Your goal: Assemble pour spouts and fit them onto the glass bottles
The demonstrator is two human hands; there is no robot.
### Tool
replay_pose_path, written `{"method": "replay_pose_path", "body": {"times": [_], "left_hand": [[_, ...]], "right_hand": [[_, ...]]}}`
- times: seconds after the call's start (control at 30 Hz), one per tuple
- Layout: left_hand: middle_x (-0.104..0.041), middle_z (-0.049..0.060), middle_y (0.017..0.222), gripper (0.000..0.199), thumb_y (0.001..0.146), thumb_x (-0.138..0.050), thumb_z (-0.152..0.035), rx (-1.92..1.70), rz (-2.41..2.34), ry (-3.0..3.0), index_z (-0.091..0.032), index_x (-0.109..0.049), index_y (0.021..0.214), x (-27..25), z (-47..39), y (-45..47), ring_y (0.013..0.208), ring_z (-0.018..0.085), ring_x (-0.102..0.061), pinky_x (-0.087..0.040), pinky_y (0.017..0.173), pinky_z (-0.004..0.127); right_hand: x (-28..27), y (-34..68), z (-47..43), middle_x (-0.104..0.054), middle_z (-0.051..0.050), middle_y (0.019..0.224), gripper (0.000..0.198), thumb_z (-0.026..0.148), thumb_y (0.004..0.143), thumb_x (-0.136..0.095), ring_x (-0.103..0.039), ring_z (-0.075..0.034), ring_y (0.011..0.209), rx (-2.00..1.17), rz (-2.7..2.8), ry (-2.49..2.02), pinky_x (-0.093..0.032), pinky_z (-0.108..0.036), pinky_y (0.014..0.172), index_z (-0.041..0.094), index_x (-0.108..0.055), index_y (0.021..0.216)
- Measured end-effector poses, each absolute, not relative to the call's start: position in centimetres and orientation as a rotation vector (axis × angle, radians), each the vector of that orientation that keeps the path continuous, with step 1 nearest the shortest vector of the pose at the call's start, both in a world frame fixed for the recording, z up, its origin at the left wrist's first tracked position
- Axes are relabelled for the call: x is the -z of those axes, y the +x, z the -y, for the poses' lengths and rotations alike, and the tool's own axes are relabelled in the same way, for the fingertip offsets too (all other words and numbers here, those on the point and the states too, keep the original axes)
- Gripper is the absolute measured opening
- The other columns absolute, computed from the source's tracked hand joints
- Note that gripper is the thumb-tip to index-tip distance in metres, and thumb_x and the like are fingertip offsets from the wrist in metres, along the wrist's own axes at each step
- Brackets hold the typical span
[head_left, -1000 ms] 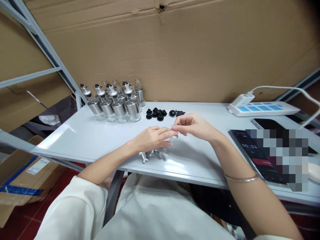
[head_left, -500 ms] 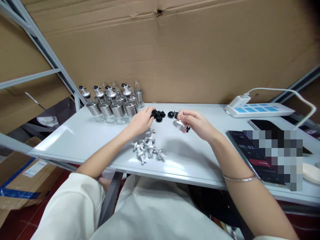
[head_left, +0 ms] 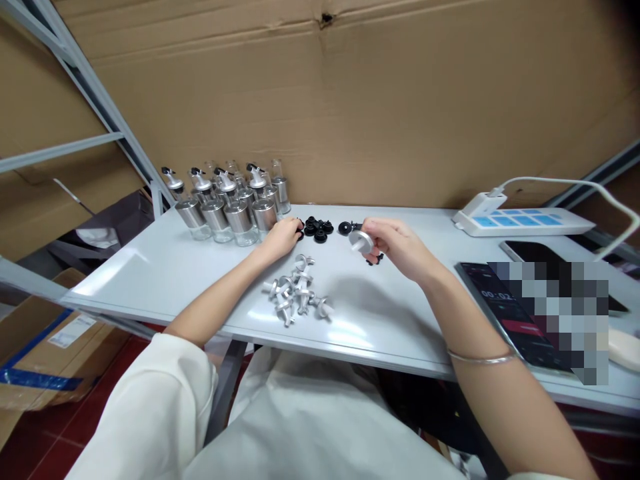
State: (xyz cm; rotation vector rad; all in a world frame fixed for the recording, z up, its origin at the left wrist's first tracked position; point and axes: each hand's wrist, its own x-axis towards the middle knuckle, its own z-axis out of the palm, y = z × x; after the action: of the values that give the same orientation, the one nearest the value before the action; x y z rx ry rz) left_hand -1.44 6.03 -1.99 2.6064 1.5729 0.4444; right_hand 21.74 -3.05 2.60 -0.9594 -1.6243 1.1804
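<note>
Between the fingertips of my right hand (head_left: 393,241) is a silver pourer spout (head_left: 360,241), held above the table with its disc tilted and its pale stem pointing left. My left hand (head_left: 281,238) is closed on a black stopper (head_left: 300,233), mostly hidden by the fingers. Just to its right lies a cluster of black stoppers (head_left: 320,229). Another round black piece (head_left: 345,228) rests near my right hand, and small black parts (head_left: 375,259) show below that hand. Nearer to me is a loose pile of silver pourer spouts (head_left: 295,290).
Glass bottles with steel sleeves (head_left: 240,217) stand at the back left, several topped with pourers. On the right are a white power strip (head_left: 530,220) with a cable and two phones (head_left: 515,313). Cardboard (head_left: 350,120) walls the table's back edge.
My left hand has drawn slightly left, away from the black cluster, with a stopper in its fingers. The spout in my right hand has turned so its stem points more to the left.
</note>
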Motion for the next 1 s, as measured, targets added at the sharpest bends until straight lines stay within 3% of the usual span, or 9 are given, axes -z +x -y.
{"method": "replay_pose_path", "body": {"times": [0.17, 0.37, 0.57, 0.8, 1.0], "left_hand": [[-0.063, 0.012, 0.109, 0.022, 0.085, -0.048, -0.014, -0.517, -1.511, 2.624, -0.013, -0.06, 0.104, 2.3, -5.7, -1.7, 0.101, 0.024, -0.061, -0.048, 0.092, 0.039], [-0.063, 0.009, 0.1, 0.018, 0.081, -0.052, -0.011, -0.645, -1.377, 2.611, -0.013, -0.06, 0.097, 2.4, -6.0, -2.0, 0.094, 0.02, -0.06, -0.048, 0.09, 0.036], [-0.061, 0.006, 0.096, 0.05, 0.076, -0.053, -0.009, -0.978, -1.112, 2.555, -0.013, -0.041, 0.125, 2.4, -4.6, -1.2, 0.088, 0.014, -0.058, -0.048, 0.085, 0.03], [-0.056, 0.004, 0.095, 0.042, 0.079, -0.052, -0.012, -1.322, -0.799, 2.721, -0.018, -0.037, 0.118, 2.1, -2.3, 0.1, 0.089, 0.014, -0.057, -0.048, 0.083, 0.03], [-0.054, 0.004, 0.094, 0.034, 0.082, -0.052, -0.014, -1.577, -0.509, 2.81, -0.021, -0.034, 0.11, 1.0, -0.6, 0.6, 0.087, 0.013, -0.057, -0.051, 0.076, 0.029]], "right_hand": [[-2.7, 21.7, 3.1, -0.046, 0.004, 0.048, 0.041, 0.049, 0.084, -0.055, -0.043, -0.008, 0.044, -1.124, 1.638, -0.985, -0.036, -0.025, 0.049, 0.019, -0.048, 0.056], [-3.2, 21.5, 3.5, -0.05, 0.005, 0.043, 0.046, 0.062, 0.071, -0.065, -0.043, -0.008, 0.042, -1.095, 1.676, -1.002, -0.032, -0.024, 0.048, 0.019, -0.051, 0.061], [-3.5, 21.4, 3.6, -0.058, 0.002, 0.046, 0.043, 0.058, 0.069, -0.07, -0.053, -0.01, 0.046, -1.122, 1.628, -1.032, -0.034, -0.024, 0.049, 0.018, -0.054, 0.067], [-3.0, 21.4, 3.0, -0.057, 0.004, 0.049, 0.039, 0.055, 0.071, -0.069, -0.053, -0.01, 0.044, -1.123, 1.509, -1.014, -0.041, -0.026, 0.051, 0.018, -0.056, 0.072], [-2.9, 21.2, 3.0, -0.056, 0.004, 0.046, 0.039, 0.056, 0.072, -0.068, -0.053, -0.01, 0.044, -1.084, 1.503, -1.062, -0.038, -0.025, 0.049, 0.019, -0.056, 0.072]]}}
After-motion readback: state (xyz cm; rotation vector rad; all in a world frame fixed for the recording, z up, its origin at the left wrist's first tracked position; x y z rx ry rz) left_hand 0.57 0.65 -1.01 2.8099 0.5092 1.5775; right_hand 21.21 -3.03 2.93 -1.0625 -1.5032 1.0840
